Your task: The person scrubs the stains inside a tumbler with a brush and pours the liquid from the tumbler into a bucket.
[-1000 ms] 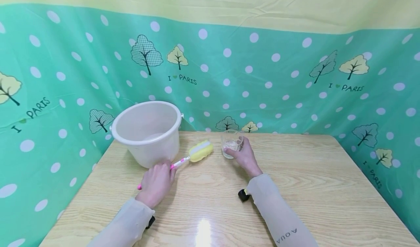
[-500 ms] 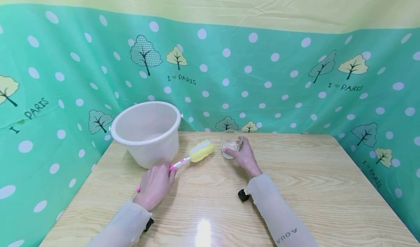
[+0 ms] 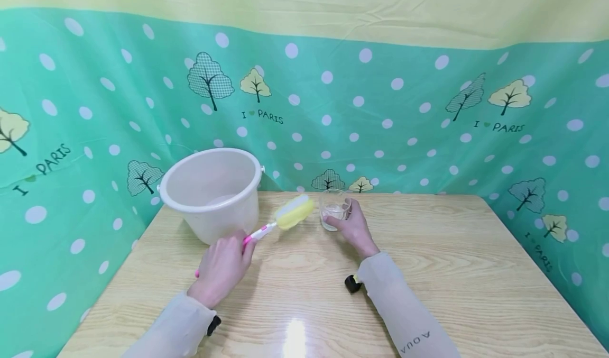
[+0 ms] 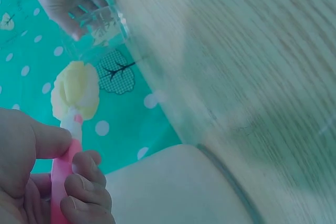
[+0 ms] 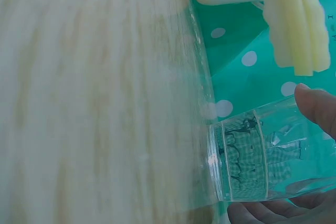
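My left hand [image 3: 222,265] grips the pink and white handle of a sponge bottle brush [image 3: 294,212]. In the left wrist view, thumb and fingers wrap the pink handle [image 4: 62,177]. The brush's yellow and white sponge head points right and up, just left of a clear drinking glass [image 3: 334,210]. My right hand [image 3: 353,226] holds that glass upright from its right side, with the thumb across the front. In the right wrist view, the glass [image 5: 262,156] has its base at the wooden tabletop, and the sponge head [image 5: 295,22] is close to the thumb side.
A large white bucket [image 3: 247,210] stands at the back left of the wooden table [image 3: 428,273], just beyond my left hand. Behind the table hangs a green dotted curtain [image 3: 404,109] with tree prints, which also runs along both sides.
The sponge head has risen slightly and tilted up toward the glass as my left hand turned and shifted a little left. My right hand and the glass stay in place.
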Action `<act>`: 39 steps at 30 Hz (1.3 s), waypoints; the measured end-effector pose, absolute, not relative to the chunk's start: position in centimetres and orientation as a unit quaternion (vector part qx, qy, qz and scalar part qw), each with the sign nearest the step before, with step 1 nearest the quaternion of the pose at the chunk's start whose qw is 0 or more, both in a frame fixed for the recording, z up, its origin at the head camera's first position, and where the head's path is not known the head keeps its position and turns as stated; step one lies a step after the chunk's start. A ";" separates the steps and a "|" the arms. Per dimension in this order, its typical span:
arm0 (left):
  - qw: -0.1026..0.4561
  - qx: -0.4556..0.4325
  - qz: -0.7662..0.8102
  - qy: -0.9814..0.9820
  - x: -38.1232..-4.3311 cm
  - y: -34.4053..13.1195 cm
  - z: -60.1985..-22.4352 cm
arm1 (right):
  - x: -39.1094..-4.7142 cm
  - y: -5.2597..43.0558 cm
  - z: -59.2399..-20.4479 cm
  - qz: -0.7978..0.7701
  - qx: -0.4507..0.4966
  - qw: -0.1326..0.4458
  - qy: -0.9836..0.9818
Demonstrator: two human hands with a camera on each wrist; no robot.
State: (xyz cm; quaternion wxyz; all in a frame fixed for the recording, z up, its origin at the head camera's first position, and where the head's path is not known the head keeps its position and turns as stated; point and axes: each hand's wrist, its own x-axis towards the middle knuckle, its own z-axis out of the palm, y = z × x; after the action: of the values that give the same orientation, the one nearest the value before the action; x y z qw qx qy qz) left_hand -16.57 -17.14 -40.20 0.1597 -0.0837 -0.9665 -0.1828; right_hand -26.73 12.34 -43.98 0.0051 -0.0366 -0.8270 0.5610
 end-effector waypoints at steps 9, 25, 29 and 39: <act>0.163 -0.089 -0.184 -0.965 -16.7 -16.8 -39.6 | -26.8 12.4 -44.2 0.558 -0.036 0.002 -0.829; 0.155 -0.109 -0.203 -0.961 -17.3 -15.5 -38.5 | -26.8 12.4 -44.2 0.566 -0.031 0.002 -0.824; 0.155 -0.110 -0.196 -0.962 -17.5 -15.3 -38.2 | -26.8 12.5 -44.2 0.570 -0.031 0.001 -0.821; 0.161 -0.116 -0.187 -0.962 -17.6 -15.5 -37.4 | -26.7 12.2 -44.0 0.566 -0.031 0.006 -0.824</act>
State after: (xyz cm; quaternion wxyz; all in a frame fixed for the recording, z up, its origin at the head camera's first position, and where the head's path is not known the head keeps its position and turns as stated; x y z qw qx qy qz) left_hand -17.59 -15.54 -37.39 0.1607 -0.1158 -0.9622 -0.1872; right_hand -26.72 12.23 -44.05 0.0060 -0.0309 -0.8239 0.5659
